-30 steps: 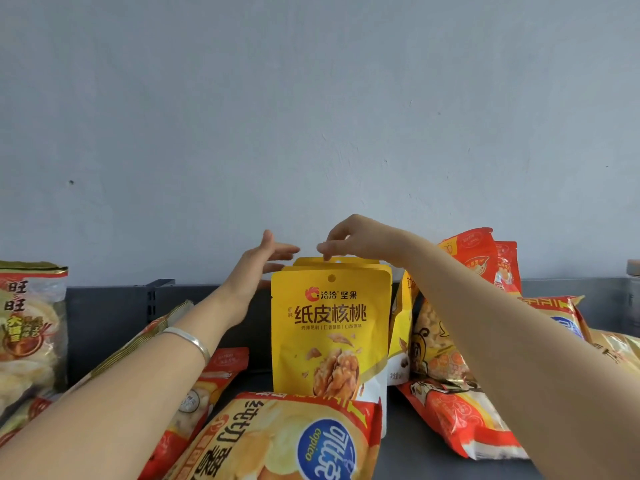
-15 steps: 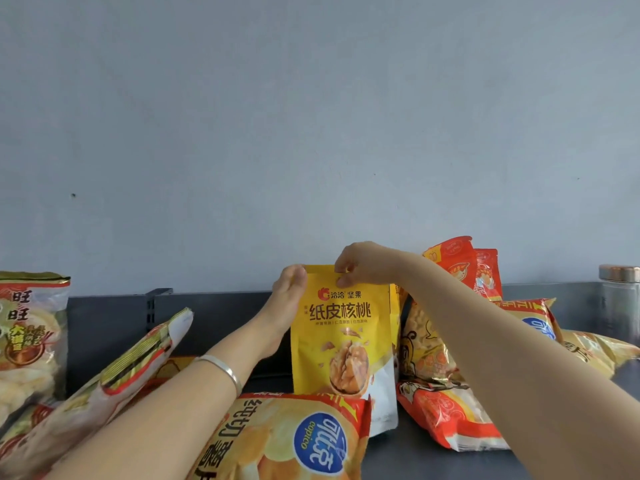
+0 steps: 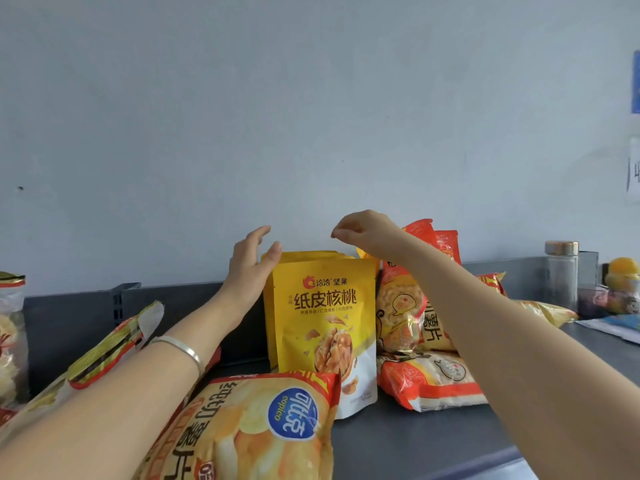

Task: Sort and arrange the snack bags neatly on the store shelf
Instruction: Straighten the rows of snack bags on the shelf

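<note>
Both hands have lifted off the yellow walnut pouch (image 3: 323,320), which they were gripping by its top edge half a second ago; it now stands by itself.

Nearest, under the left forearm, a Copico potato chip bag (image 3: 256,431) lies flat on the grey shelf (image 3: 415,441), its top end covering the pouch's foot. Just beyond it the pouch stands upright, face forward, with the tops of matching pouches (image 3: 304,253) lined up behind it. The left hand (image 3: 251,265) is spread open at the pouch's upper left corner, thumb at or just off the edge; I cannot tell whether it touches. The right hand (image 3: 369,233) hovers above the upper right corner, fingertips drawn together, pinching nothing. Below the right forearm, red-and-orange bags (image 3: 433,382) lie heaped against the pouch's side.

The step looks like squaring this row. Done well, that probably means flat palms nudging both sides together so the fronts align, and checking that the heap is not pushing the row askew. Clearing the chip bag away from the base would likely let the pouch sit flat.
</note>
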The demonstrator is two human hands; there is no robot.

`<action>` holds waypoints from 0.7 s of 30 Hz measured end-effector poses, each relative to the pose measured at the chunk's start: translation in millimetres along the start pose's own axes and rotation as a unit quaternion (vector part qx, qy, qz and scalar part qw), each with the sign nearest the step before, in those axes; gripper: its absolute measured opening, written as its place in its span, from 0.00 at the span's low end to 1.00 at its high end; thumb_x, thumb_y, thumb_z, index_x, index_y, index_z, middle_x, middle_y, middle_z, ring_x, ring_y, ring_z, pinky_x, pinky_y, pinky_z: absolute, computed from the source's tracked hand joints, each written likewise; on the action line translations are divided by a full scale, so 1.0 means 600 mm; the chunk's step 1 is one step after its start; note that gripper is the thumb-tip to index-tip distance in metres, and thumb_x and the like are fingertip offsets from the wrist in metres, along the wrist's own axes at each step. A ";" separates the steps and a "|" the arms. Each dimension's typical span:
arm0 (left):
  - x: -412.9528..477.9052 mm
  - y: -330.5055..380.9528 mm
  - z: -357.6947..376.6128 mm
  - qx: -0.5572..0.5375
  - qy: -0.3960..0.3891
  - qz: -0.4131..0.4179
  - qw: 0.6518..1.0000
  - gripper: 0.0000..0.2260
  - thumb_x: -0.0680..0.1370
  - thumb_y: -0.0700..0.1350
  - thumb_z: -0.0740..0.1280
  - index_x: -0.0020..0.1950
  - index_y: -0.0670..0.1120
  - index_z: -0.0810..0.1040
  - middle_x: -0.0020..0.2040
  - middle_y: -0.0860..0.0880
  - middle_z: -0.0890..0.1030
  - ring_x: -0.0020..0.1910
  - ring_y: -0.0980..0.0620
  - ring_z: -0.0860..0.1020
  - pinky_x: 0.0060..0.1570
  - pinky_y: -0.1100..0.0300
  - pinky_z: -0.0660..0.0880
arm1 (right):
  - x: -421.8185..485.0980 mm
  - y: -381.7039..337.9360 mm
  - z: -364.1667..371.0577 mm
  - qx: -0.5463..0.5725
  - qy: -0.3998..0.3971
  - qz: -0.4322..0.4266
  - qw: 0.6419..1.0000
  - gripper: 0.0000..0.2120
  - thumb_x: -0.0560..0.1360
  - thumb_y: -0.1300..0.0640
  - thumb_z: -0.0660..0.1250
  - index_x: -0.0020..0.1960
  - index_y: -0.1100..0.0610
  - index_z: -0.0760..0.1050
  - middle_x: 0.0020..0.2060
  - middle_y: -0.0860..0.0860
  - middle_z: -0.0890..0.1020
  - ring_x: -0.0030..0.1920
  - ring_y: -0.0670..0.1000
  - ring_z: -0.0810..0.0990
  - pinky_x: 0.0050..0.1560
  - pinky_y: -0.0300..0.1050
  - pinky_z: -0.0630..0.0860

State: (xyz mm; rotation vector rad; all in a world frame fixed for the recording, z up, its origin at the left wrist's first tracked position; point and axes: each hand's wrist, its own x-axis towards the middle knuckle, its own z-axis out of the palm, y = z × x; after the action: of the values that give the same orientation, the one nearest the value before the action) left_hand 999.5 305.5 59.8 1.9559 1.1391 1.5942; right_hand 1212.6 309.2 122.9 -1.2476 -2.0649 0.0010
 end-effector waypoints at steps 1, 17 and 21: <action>0.000 0.004 0.001 -0.001 0.003 0.009 1.000 0.22 0.80 0.54 0.55 0.74 0.52 0.60 0.73 0.48 0.59 0.73 0.50 0.59 0.69 0.53 0.59 | -0.007 0.005 -0.004 -0.001 0.008 0.011 1.000 0.12 0.80 0.56 0.61 0.59 0.59 0.79 0.57 0.53 0.81 0.59 0.52 0.77 0.57 0.41 0.71; -0.023 0.059 0.067 0.446 -0.050 0.224 0.865 0.20 0.78 0.56 0.59 0.69 0.54 0.69 0.68 0.52 0.70 0.69 0.49 0.65 0.68 0.50 0.56 | -0.032 0.107 0.000 -0.127 0.003 0.060 0.990 0.24 0.78 0.66 0.57 0.74 0.54 0.64 0.68 0.57 0.70 0.60 0.58 0.74 0.53 0.48 0.75; -0.013 0.070 0.097 0.508 -0.069 0.177 0.840 0.23 0.78 0.56 0.60 0.73 0.57 0.61 0.71 0.54 0.65 0.72 0.51 0.59 0.71 0.50 0.52 | -0.005 0.123 -0.003 -0.153 -0.010 0.037 0.987 0.31 0.76 0.73 0.54 0.77 0.55 0.58 0.72 0.56 0.65 0.65 0.59 0.72 0.56 0.48 0.77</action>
State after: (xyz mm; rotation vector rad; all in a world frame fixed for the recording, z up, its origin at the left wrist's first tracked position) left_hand 1068.5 285.8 67.6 3.0155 1.8826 0.9759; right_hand 1271.6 345.6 97.1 -1.5115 -2.0895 -0.2809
